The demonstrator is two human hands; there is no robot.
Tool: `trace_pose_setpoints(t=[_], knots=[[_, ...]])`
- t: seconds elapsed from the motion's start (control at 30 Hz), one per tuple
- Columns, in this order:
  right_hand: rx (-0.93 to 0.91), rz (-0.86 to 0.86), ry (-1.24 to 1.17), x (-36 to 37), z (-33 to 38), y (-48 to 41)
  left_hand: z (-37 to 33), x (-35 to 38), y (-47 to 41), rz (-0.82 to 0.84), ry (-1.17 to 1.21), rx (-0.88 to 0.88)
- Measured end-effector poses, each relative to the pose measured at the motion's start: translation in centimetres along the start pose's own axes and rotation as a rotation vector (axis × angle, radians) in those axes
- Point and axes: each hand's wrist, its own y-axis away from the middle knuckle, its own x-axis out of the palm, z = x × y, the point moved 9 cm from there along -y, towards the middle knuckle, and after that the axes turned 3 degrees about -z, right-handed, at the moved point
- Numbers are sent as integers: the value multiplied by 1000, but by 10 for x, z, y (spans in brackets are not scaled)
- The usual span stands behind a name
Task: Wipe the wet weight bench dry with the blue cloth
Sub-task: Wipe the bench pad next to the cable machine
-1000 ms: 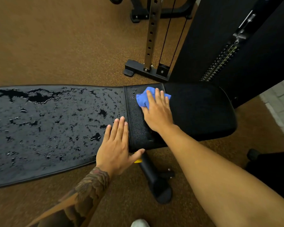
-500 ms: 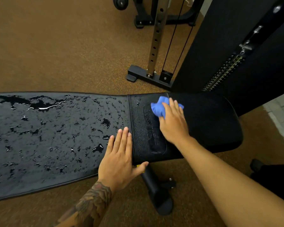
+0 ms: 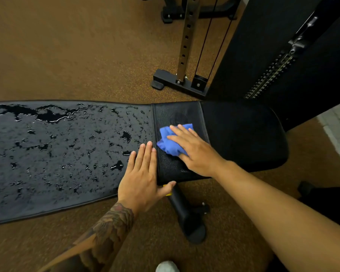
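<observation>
A black weight bench [image 3: 243,134] runs across the view from left to right. Its long left pad [image 3: 57,154] is covered in water beads and puddles. The narrow middle section and the seat on the right look mostly dry. A crumpled blue cloth [image 3: 170,142] lies on the middle section, pressed flat under my right hand [image 3: 194,150]. My left hand [image 3: 141,177] rests palm down on the near edge of the wet pad, just left of the cloth, thumb hooked over the bench edge.
A cable machine post and base [image 3: 181,81] stand behind the bench, with a black weight stack housing [image 3: 283,55] at the right. The bench's support leg [image 3: 186,218] reaches toward me on the brown floor. A white shoe tip [image 3: 166,266] shows at the bottom.
My right hand has slid the blue cloth from the far side of the middle section toward me and to the left. The left hand has stayed planted on the pad.
</observation>
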Motion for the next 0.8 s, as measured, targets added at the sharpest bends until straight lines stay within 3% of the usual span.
trace_pose_setpoints(t=[0.13, 0.3, 0.43, 0.6, 0.7, 0.8], knots=[[199, -102, 50, -23, -41, 11, -1, -2, 0, 1, -18, 6], [405, -201, 147, -21, -55, -58, -1, -2, 0, -2, -26, -3], [363, -203, 120, 1, -24, -83, 0, -1, 0, -8, -31, 0], [126, -121, -1, 21, 33, 13, -1, 1, 0, -13, -3, 16], [170, -124, 50, 11, 18, 65, 1, 0, 0, -16, -2, 6], [298, -187, 93, -4, -10, 63, 1, -1, 0, -21, -10, 3]])
